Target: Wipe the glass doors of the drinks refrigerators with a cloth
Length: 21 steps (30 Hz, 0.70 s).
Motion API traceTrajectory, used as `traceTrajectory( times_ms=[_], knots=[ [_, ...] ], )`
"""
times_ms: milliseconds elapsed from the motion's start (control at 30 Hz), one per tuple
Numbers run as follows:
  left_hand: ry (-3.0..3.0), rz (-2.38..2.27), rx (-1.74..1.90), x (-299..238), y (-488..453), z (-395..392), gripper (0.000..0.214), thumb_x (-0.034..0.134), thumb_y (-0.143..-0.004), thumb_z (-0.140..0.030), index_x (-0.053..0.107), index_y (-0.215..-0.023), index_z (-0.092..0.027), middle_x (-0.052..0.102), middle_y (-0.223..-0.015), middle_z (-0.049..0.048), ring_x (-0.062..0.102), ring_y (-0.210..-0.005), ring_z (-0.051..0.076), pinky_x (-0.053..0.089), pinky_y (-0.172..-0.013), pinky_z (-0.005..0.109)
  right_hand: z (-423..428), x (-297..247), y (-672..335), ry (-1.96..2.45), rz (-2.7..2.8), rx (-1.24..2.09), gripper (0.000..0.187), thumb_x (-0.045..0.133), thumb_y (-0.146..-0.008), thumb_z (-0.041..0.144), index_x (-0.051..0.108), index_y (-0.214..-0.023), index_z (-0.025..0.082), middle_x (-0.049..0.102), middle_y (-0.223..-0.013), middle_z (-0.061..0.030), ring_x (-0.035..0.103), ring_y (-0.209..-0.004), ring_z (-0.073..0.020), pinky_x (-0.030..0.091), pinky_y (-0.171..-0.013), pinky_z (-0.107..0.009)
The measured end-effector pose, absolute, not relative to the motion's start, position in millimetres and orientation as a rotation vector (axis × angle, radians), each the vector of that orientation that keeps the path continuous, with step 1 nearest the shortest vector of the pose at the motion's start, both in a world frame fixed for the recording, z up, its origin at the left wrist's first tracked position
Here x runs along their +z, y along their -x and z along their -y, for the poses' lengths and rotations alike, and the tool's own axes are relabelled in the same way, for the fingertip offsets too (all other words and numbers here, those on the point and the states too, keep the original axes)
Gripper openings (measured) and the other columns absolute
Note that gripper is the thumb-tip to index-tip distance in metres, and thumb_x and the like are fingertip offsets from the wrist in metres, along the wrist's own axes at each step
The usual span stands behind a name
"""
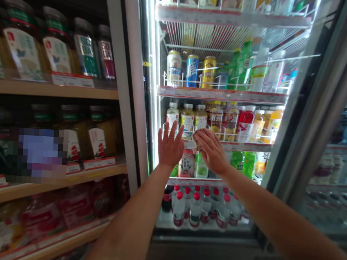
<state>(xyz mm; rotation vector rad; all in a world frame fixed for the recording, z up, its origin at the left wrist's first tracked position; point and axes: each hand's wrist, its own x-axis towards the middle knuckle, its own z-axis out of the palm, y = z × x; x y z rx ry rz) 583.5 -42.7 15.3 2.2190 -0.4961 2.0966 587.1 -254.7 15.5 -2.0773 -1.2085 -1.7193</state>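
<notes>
My left hand point(171, 147) is raised with its fingers spread and its palm toward the glass door point(304, 130) of a lit drinks fridge. It appears to rest flat on the pane and holds nothing. To its right, my right hand point(215, 152) presses a crumpled brownish cloth point(197, 136) against the glass, the fingers lying over most of it. Behind both hands, through the pane, a shelf of tea bottles point(187, 117) shows, with a pink-labelled bottle point(186, 164) on the shelf below.
Wooden shelves point(90, 93) with dark-capped bottles stand close on the left. Inside the fridge are cans point(191, 70), green bottles point(245, 65) and red-capped water bottles point(195, 210). Another glass-fronted section point(331, 186) continues on the right.
</notes>
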Motion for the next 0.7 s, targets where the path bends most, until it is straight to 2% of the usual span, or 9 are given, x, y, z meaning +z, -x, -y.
traceTrajectory(
  times_ms=[400, 600, 700],
  knots=[
    [-2.234, 0.492, 2.094, 15.4, -583.5, 42.6, 0.058, 0.050, -0.098, -0.024, 0.039, -0.155, -0.022, 0.031, -0.163, 0.0092, 0.010, -0.156, 0.028, 0.012, -0.127, 0.053, 252.9, 11.2, -583.3, 2.075, 1.240, -1.745, 0.054, 0.044, -0.100, 0.014, 0.041, -0.153, 0.020, 0.054, -0.150, -0.0078, 0.033, -0.151, -0.0224, 0.029, -0.125, -0.048],
    [-2.229, 0.479, 2.121, 14.1, -584.0, 43.4, 0.058, 0.050, -0.098, -0.024, 0.038, -0.155, -0.023, 0.031, -0.163, 0.0083, 0.010, -0.156, 0.027, 0.013, -0.127, 0.052, 252.5, 8.3, -583.5, 2.052, 1.252, -1.726, 0.063, 0.045, -0.099, 0.012, 0.029, -0.159, 0.025, 0.052, -0.151, -0.0086, 0.034, -0.151, -0.0228, 0.035, -0.123, -0.048],
    [-2.226, 0.484, 2.118, 14.5, -586.3, 41.7, 0.057, 0.049, -0.099, -0.025, 0.038, -0.155, -0.023, 0.031, -0.164, 0.0085, 0.010, -0.156, 0.027, 0.011, -0.127, 0.052, 249.9, 8.7, -582.2, 2.014, 1.233, -1.671, 0.071, 0.043, -0.097, 0.009, 0.019, -0.161, 0.026, 0.040, -0.159, -0.0112, 0.034, -0.151, -0.0238, 0.041, -0.121, -0.047]
  ],
)
